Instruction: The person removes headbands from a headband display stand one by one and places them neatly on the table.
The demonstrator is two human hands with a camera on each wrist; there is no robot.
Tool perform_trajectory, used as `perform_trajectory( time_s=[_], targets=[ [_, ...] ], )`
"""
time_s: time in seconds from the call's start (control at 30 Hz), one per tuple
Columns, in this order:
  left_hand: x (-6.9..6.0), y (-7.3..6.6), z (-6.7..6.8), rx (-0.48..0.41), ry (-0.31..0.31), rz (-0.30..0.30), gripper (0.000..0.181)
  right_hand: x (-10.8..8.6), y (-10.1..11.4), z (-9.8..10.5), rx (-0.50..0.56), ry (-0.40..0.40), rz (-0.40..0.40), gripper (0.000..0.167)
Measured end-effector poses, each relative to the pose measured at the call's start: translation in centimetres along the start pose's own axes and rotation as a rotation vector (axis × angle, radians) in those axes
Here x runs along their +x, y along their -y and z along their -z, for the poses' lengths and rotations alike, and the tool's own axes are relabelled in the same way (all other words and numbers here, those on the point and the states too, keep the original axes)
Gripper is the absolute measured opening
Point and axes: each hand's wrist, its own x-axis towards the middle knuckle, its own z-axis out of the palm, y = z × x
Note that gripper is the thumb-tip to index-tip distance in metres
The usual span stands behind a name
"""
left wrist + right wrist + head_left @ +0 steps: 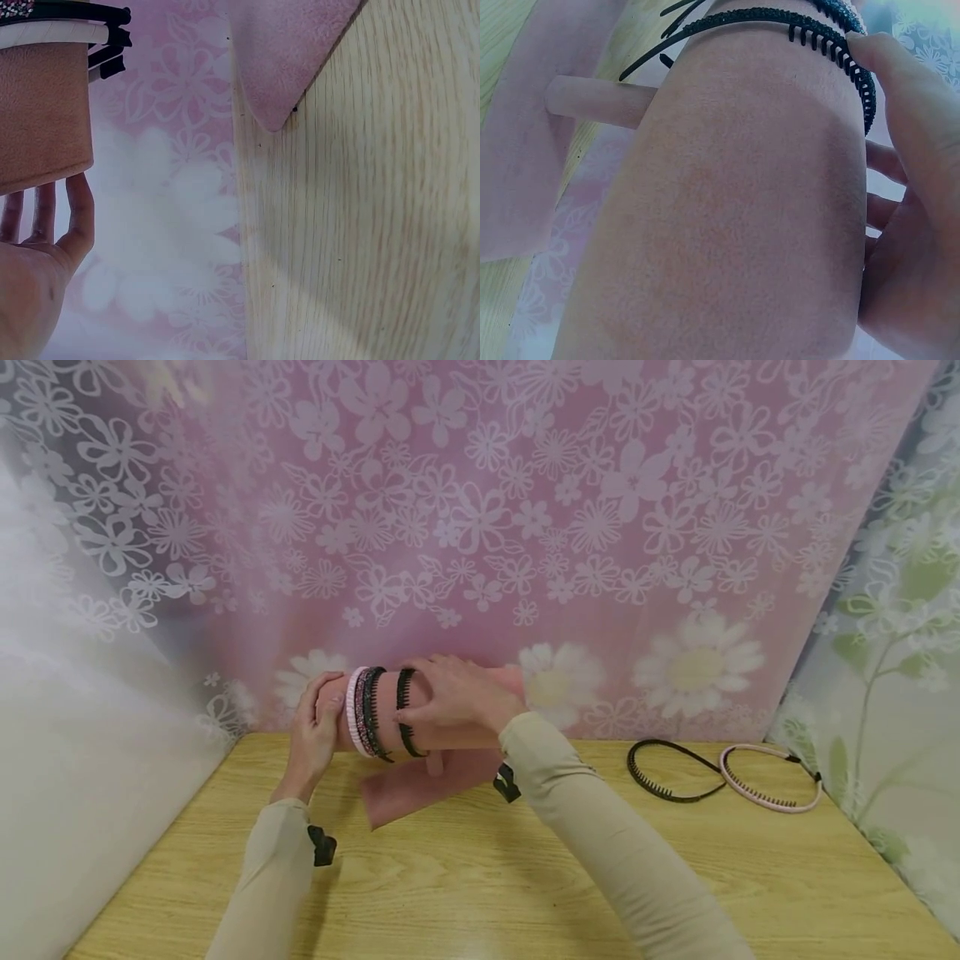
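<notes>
Pinching black headband (pixel 406 733) with right grip (pixel 461 695), band around pink roll (pixel 387 702), right of bunched bands (pixel 366 714) | left grip (pixel 311 739) holding roll's left end | risk: dragged teeth could snag nap, skewing band; uneven push could tip roll on thin post (pixel 434 764)

floral backdrop (pixel 525 518) behind wooden tabletop (pixel 435 885)
</notes>
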Motion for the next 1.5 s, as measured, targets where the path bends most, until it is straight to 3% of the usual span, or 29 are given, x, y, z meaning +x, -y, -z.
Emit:
perform_trajectory(
  time_s=[1.5],
  targets=[
    [-0.1, -0.1, -0.1, 0.003, 0.0, 0.013, 0.04, -2.4, -1.9, 0.5, -0.056, -0.076, -0.05, 0.079]
  ],
)
